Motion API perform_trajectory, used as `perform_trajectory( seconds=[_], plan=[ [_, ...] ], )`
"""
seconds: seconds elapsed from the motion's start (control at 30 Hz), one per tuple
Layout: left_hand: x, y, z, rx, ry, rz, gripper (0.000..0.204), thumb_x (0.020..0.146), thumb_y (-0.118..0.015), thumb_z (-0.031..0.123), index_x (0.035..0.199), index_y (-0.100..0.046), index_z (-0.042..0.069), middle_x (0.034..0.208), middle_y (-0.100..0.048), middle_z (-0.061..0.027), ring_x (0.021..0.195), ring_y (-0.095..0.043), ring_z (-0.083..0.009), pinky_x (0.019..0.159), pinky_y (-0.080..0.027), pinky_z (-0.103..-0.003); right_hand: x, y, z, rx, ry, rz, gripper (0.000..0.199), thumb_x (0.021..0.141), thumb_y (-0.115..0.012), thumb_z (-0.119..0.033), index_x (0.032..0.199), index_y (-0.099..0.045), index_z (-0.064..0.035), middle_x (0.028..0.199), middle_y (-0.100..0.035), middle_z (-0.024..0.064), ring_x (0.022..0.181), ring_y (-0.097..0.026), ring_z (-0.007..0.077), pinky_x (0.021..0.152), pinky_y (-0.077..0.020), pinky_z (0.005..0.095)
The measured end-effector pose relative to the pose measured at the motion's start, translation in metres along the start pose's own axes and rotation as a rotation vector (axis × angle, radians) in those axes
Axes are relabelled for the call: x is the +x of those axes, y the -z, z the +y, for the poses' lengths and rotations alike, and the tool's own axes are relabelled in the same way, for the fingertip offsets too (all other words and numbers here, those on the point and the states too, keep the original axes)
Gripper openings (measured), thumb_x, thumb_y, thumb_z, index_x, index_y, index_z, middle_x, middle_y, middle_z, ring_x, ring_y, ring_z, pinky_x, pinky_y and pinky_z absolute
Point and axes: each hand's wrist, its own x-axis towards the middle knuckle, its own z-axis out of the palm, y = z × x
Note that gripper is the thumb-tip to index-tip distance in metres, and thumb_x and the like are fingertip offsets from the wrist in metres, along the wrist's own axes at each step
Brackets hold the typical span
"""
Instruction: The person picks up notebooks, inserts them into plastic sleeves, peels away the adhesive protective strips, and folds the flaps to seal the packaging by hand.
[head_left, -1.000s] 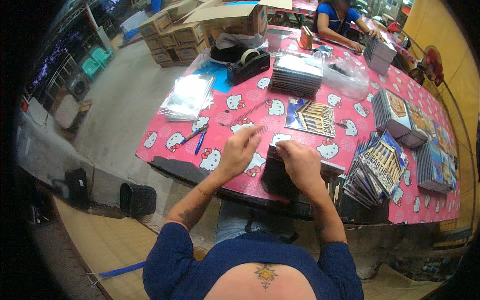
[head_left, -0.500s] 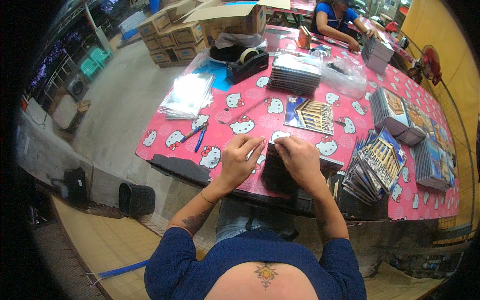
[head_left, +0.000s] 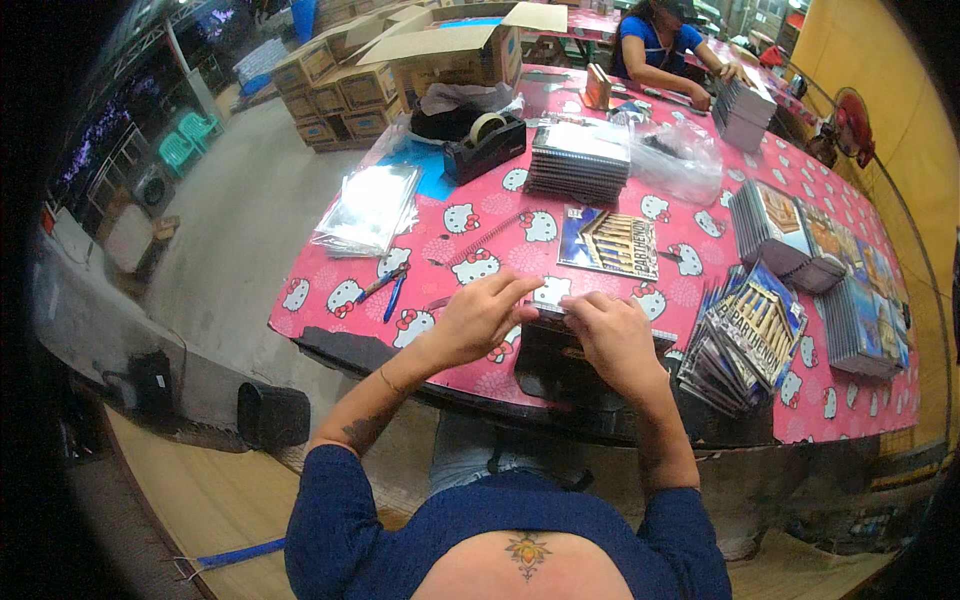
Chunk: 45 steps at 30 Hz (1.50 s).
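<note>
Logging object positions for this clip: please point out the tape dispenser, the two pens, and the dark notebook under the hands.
tape dispenser (head_left: 487, 146), head view, on its black body.
pens (head_left: 385, 288), head view, on the blue barrel.
dark notebook (head_left: 556, 362), head view, on its black cover below the hands.

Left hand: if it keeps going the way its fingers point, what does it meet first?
The left hand points right, toward the right hand, at the top edge of the dark flat item both grip. It would likely meet the right hand's fingertips first; depth between them is unclear.
</note>
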Motion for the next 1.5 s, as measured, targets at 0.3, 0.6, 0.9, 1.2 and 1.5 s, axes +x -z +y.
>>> perform_trajectory(
  seconds=[0.3,0.6,0.9,1.2,1.5],
  plan=[
    [-0.050,-0.088,0.010,0.574,0.076,0.035,0.091,0.093,-0.037,0.064,0.152,-0.017,-0.002,0.160,-0.012,-0.0189,0.150,-0.007,-0.0341,0.114,0.008,-0.062,-0.003,-0.004,0.008,0.048,-0.169,-0.215,0.016,0.090,-0.059,-0.021,0.099,-0.068,-0.0120,0.083,-0.065,0.0104,0.076,-0.067,0.0303,0.064,-0.0510,0.0427],
    [-0.069,-0.094,0.013,0.619,-0.025,0.056,0.090,0.095,-0.033,0.064,0.154,-0.008,0.000,0.162,-0.002,-0.0204,0.150,0.005,-0.0352,0.111,0.013,-0.065,-0.028,0.011,0.013,-0.028,-0.087,-0.106,0.024,0.089,-0.063,-0.020,0.111,-0.066,-0.0152,0.089,-0.069,0.0088,0.076,-0.067,0.0318,0.067,-0.0501,0.0433],
    [-0.058,-0.088,0.007,0.595,-0.131,-0.042,0.087,0.095,-0.036,0.061,0.153,-0.016,-0.001,0.161,-0.007,-0.0204,0.150,0.003,-0.0365,0.114,0.010,-0.061,-0.027,0.014,0.030,0.056,-0.132,-0.170,0.024,0.089,-0.061,-0.021,0.111,-0.066,-0.0144,0.081,-0.068,0.0093,0.072,-0.066,0.0305,0.065,-0.0494,0.0442],
    [-0.014,-0.068,0.004,0.658,-0.198,-0.075,0.084,0.094,-0.040,0.060,0.151,-0.024,0.000,0.160,-0.015,-0.0205,0.150,-0.004,-0.0345,0.117,0.004,-0.057,-0.023,0.012,0.032,0.063,-0.095,-0.199,0.023,0.089,-0.061,-0.023,0.110,-0.065,-0.0134,0.083,-0.069,0.0091,0.074,-0.067,0.0295,0.065,-0.0482,0.0445],
    [-0.012,-0.069,0.025,0.638,-0.116,-0.387,0.086,0.093,-0.044,0.059,0.151,-0.023,0.000,0.159,-0.016,-0.0223,0.149,-0.009,-0.0380,0.117,-0.002,-0.060,-0.030,0.027,0.023,0.091,-0.179,-0.132,0.046,0.085,-0.070,-0.021,0.128,-0.054,-0.0121,0.102,-0.069,0.0116,0.093,-0.067,0.0311,0.086,-0.0481,0.0427]
  ],
)
